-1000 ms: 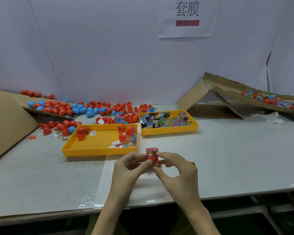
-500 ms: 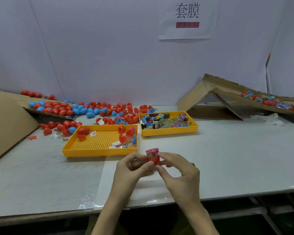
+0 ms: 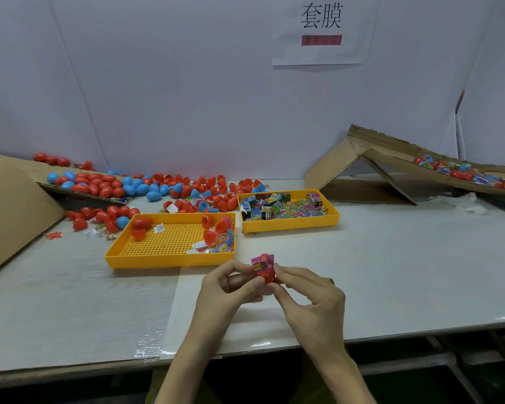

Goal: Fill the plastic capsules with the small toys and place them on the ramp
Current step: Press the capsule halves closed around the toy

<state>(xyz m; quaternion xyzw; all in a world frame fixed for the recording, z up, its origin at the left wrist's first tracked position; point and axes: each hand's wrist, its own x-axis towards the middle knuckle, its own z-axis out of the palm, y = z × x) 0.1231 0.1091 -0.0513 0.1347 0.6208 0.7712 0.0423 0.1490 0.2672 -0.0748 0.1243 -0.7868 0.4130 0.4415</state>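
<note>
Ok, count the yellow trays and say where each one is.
2. The near tray lies just beyond the left hand, left of centre; the far tray sits behind it to the right. None appears hidden.

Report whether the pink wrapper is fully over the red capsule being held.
Partly on. The pink wrapper covers only the top of the red capsule; its lower part shows bare.

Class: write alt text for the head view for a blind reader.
The left hand and right hand pinch a red capsule with a pink wrapper over a table. Behind sit a yellow tray of capsule halves and a second tray of colourful packets; loose capsules lie left, a cardboard ramp right.
</note>
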